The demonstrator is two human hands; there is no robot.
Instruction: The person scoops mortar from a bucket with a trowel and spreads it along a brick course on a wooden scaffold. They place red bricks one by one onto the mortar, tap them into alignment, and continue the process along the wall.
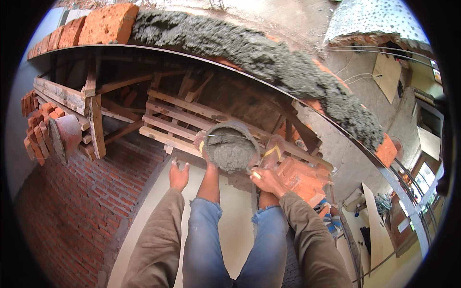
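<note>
Between my feet stands a round bucket (250, 137) with a thin wire handle, holding wet grey mortar (233, 152). My right hand (270, 181) is closed at its near right side around a short pale handle (257, 175) that looks like a trowel's; the blade cannot be made out. Left of the bucket, my left hand (178, 175) hangs empty with its fingers apart. Beyond the bucket, a thick, rough bed of mortar (259, 57) runs along a curved-looking brick course. Several orange bricks (108, 24) stand at its left end, and one brick (385, 151) shows at its right end.
My feet, in yellow-strapped sandals (272, 152), rest by slatted wooden planks (185, 113). Stacked orange bricks (301, 180) lie right of my right foot. More bricks (41, 129) and a mortar-stained bucket (68, 132) are at far left, above a brick wall (86, 201). Thin rods (379, 50) cross at upper right.
</note>
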